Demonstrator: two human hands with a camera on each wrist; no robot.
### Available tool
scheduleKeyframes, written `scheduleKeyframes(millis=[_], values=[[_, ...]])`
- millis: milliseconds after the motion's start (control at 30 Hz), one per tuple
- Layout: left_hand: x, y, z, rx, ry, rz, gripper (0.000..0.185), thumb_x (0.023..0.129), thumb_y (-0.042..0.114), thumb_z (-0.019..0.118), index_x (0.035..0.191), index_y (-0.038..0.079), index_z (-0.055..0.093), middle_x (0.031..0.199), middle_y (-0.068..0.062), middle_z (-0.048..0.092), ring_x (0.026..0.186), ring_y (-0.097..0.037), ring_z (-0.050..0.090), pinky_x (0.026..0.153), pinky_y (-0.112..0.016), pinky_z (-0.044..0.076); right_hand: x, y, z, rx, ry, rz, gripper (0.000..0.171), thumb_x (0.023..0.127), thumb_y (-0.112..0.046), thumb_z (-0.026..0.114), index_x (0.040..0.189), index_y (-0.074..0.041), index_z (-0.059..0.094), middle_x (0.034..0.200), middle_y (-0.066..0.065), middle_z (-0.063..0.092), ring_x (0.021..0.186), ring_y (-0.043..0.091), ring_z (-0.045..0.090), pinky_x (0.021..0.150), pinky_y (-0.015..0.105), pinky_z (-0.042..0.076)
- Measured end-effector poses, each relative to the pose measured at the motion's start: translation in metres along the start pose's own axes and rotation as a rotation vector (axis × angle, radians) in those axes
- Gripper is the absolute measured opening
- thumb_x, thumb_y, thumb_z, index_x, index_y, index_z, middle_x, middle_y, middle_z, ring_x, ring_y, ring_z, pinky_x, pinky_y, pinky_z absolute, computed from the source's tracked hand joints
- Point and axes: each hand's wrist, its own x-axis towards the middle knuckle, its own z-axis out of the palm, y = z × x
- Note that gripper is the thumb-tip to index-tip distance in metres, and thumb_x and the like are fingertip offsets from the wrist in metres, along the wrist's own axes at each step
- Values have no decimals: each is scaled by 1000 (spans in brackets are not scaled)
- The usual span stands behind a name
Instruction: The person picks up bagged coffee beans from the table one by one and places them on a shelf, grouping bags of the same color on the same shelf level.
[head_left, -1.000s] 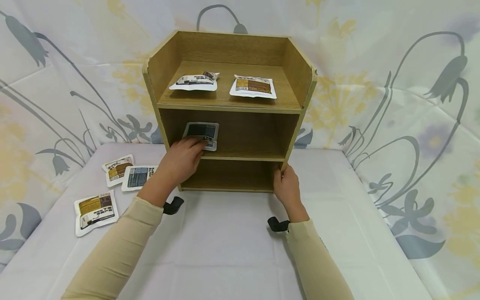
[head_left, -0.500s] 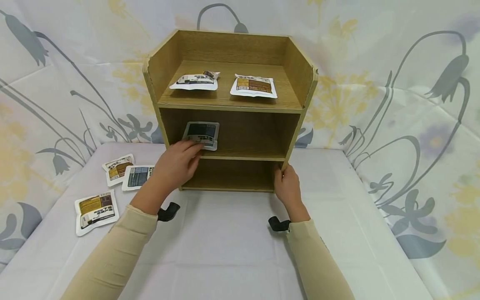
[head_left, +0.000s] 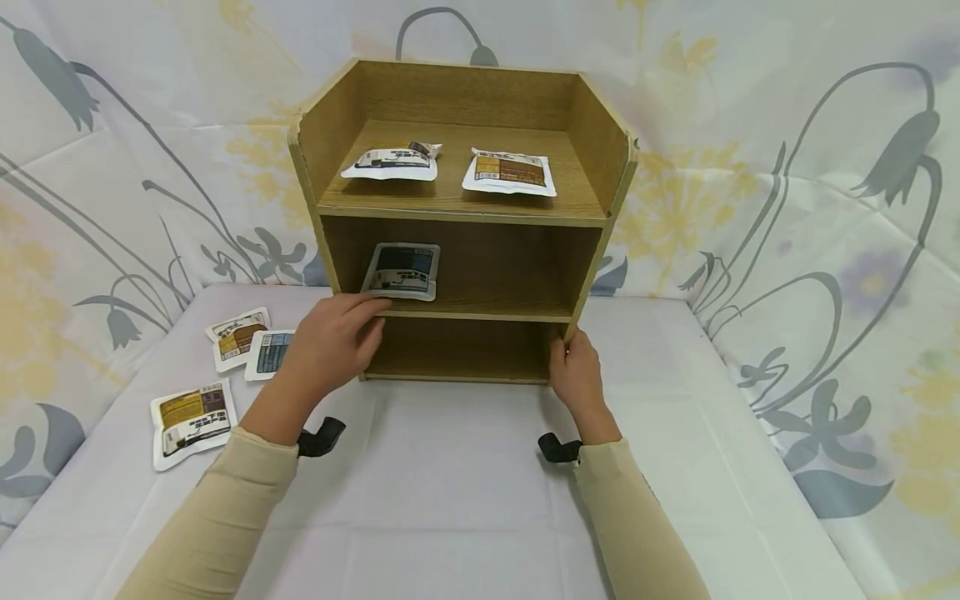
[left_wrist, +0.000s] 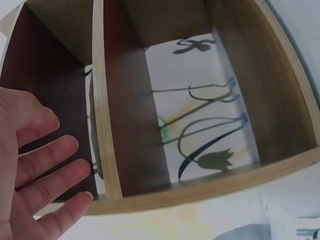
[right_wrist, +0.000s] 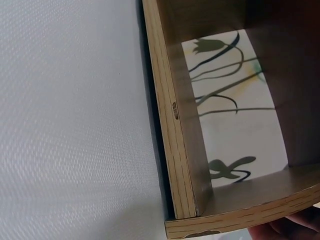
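I'm watching both hands working at the rack [head_left: 310,171]. The dark pouch [head_left: 403,270] is sitting on the middle shelf [head_left: 498,292], towards the left and near the front edge; I can't tell whether it is lying flat or leaning back a little.

The left hand [head_left: 327,346] is holding nothing: its fingers are loosely bent and spread, reaching just in front of the pouch's near edge, and I can't confirm whether a fingertip is touching it. The right hand [head_left: 576,372] is gripping the rack's right side panel low down, thumb at the front edge; in the right wrist view its fingers are mostly hidden.

What I'm minding is the left hand's closeness: a fingertip catching the pouch's edge could be dragging it over the lip. A knuckle knocking the shelf could be jarring the rack, and if the right grip were slackening then, the rack could be skewing. On the top shelf [head_left: 450,200], the white pouch [head_left: 392,164] and brown pouch [head_left: 510,172] are lying close to the front, so a jolt could be tipping them off.

On the table [head_left: 450,475], the small pouch [head_left: 237,338], blue pouch [head_left: 270,355] and yellow pouch [head_left: 192,422] are lying left of the rack, where a sweeping forearm could be nudging them.
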Motion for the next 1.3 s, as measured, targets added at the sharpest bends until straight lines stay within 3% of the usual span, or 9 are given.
scheduleKeyframes(millis=[367, 800, 1133, 1300], values=[[-17, -13, -1, -14, 62, -33, 20, 87, 9, 64, 105, 1, 70, 98, -13, 72, 91, -32, 67, 82, -46, 54, 1, 2, 0, -6, -10, 4, 44, 103, -34, 38, 120, 3, 56, 103, 20, 62, 94, 35, 64, 74, 49, 53], [-34, -32, 6, -22, 16, -178, 16, 88, 7, 63, 101, 0, 70, 97, -17, 72, 95, -35, 66, 82, -49, 54, -1, 1, 1, -3, -8, 2, 43, 103, -31, 39, 119, 4, 56, 103, 21, 62, 93, 35, 64, 74, 49, 53], [-45, -48, 15, -29, 25, -252, 16, 89, 8, 60, 100, 2, 70, 100, -17, 72, 96, -35, 66, 81, -50, 54, 0, 1, 0, 7, -12, 9, 41, 103, -30, 39, 119, 3, 56, 102, 20, 62, 91, 34, 64, 72, 48, 54], [-48, -54, 18, -29, -14, -300, 18, 91, 10, 58, 102, 2, 70, 102, -19, 71, 99, -37, 65, 83, -52, 53, 0, 1, 0, 5, -17, 11, 42, 103, -31, 39, 119, 3, 56, 103, 20, 62, 93, 34, 64, 74, 47, 54]])
